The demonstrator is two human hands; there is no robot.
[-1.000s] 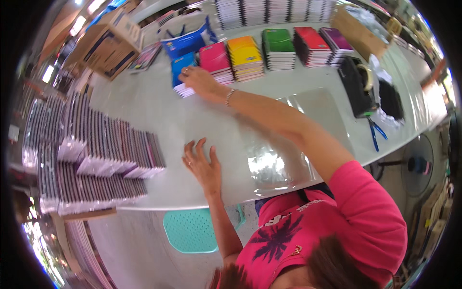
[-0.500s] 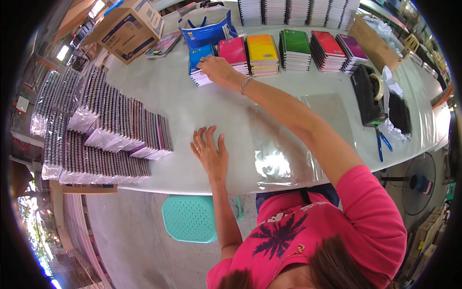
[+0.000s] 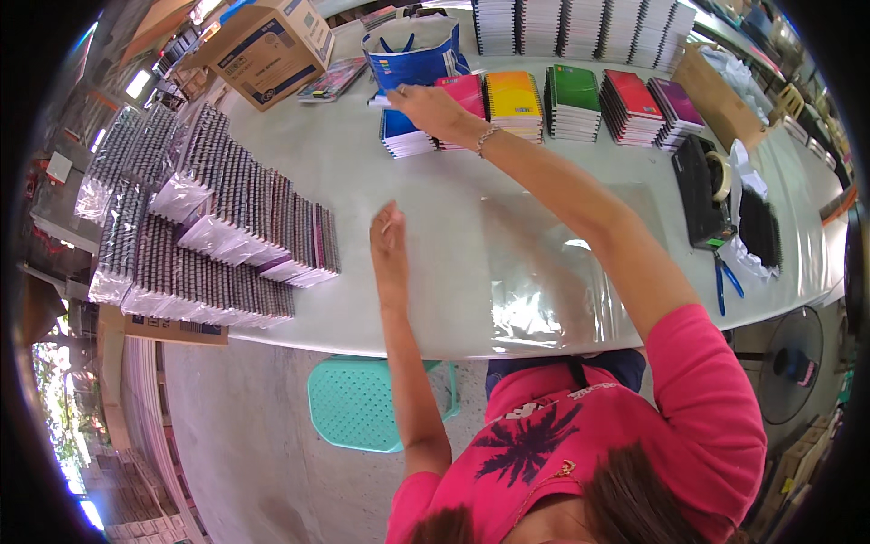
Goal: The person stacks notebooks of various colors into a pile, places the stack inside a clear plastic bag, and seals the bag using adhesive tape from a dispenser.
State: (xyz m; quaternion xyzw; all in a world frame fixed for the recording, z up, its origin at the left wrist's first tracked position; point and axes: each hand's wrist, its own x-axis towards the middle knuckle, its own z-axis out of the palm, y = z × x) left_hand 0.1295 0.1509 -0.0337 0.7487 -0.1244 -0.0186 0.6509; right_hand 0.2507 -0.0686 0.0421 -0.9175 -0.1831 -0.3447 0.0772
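My right hand (image 3: 428, 111) reaches across the table to the blue stack of spiral notebooks (image 3: 404, 138). Its fingers are closed on the edge of a blue notebook (image 3: 378, 102), tilted up off that stack; most of it is hidden behind the hand. To the right of it stand stacks of pink notebooks (image 3: 467, 89), yellow notebooks (image 3: 514, 95), green notebooks (image 3: 573, 89), red notebooks (image 3: 632, 93) and purple notebooks (image 3: 676, 100). My left hand (image 3: 389, 238) hovers over the bare table nearer to me, its fingers drawn in and smeared by motion. Clear plastic sheets (image 3: 566, 281) lie in front of me.
Plastic-wrapped notebooks (image 3: 217, 227) are piled at the left. Behind are a cardboard box (image 3: 272, 54), a blue bag (image 3: 412, 54) and white-paged notebook stacks (image 3: 580, 27). A tape dispenser (image 3: 696, 190) and blue pliers (image 3: 722, 286) lie at the right. A green stool (image 3: 353, 403) stands below.
My right hand has lifted the edge of a blue notebook from its stack. The left hand has risen from lying spread on the table and moved farther away. The view has shifted slightly.
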